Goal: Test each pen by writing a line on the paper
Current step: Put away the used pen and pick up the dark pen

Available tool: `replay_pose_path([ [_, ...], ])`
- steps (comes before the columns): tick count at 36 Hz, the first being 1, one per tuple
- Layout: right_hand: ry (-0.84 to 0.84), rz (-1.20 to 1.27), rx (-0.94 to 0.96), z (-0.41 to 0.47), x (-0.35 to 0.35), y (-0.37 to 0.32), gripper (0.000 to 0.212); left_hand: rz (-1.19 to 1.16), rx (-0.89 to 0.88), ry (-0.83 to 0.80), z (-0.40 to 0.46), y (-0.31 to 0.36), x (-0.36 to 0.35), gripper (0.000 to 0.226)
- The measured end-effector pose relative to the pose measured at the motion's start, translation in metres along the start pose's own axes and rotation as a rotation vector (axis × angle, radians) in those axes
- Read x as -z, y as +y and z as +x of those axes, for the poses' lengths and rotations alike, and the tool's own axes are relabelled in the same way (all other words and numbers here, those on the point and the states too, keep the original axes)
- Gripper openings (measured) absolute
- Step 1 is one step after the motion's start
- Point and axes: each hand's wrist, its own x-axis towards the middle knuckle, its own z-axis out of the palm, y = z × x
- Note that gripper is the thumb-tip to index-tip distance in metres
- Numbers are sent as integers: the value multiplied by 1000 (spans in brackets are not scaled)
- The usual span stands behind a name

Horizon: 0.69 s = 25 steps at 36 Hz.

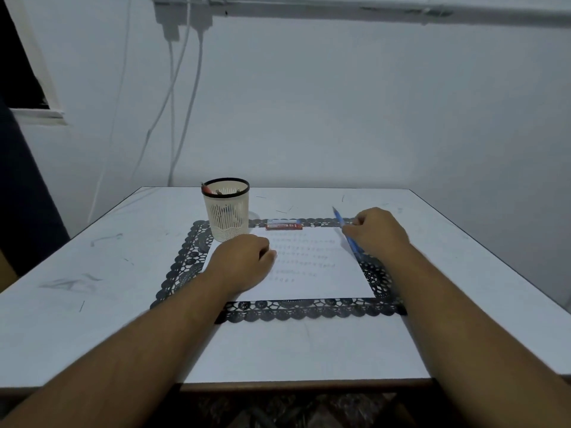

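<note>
So both forearms come in from the bottom edge onto a white table that's got scribble marks and scuffs all over it; in the middle there's a black lace-pattern placemat with a white sheet of paper lying on top, and the paper already has several rows of faint small writing across its upper half; the right hand sits at the far right corner of the paper with its fingers curled tight around a blue pen, which runs diagonally, one end poking up and away past the knuckles toward the back of the table and the other end slanting down toward the right edge of the paper; can't really tell if the tip is touching the sheet, it's blurry there; the left hand is resting on the left side of the paper, fingers curled in loosely with nothing in them that I can see; just beyond it, at the far left corner of the placemat, stands a cream mesh pen holder with a dark rim, and a few pens are inside, one with a red end leaning on the left rim; a small red and white box lies flat just past the top edge of the paper; behind it all is a plain pale wall with white cables hanging down on the left.
</note>
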Motion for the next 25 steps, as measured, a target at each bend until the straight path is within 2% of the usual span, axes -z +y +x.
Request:
replay_pose_path([
  [3,-67,132,225,-10,-6,-16,29,-26,-38,98,0,-1,5,32],
  [6,-179,70,403,-24,-15,-38,20,-76,-123,236,-1,-4,12,10],
  [9,-200,-69,508,-27,-30,-50,20,-185,-195,316,2,-8,15,26],
  [11,-193,-108,567,-28,-41,-53,25,-215,-243,276,4,-10,14,32],
  [14,-169,-142,667,-33,-50,-53,21,-148,-293,146,5,-10,8,21],
  [17,-183,-127,654,-31,-53,-51,13,-79,-284,73,3,-10,5,7],
  [22,-164,103,506,-20,-36,-34,11,-121,-186,51,2,-10,10,3],
  [25,-284,158,463,-17,-23,-22,10,-184,-139,31,2,-11,10,6],
])
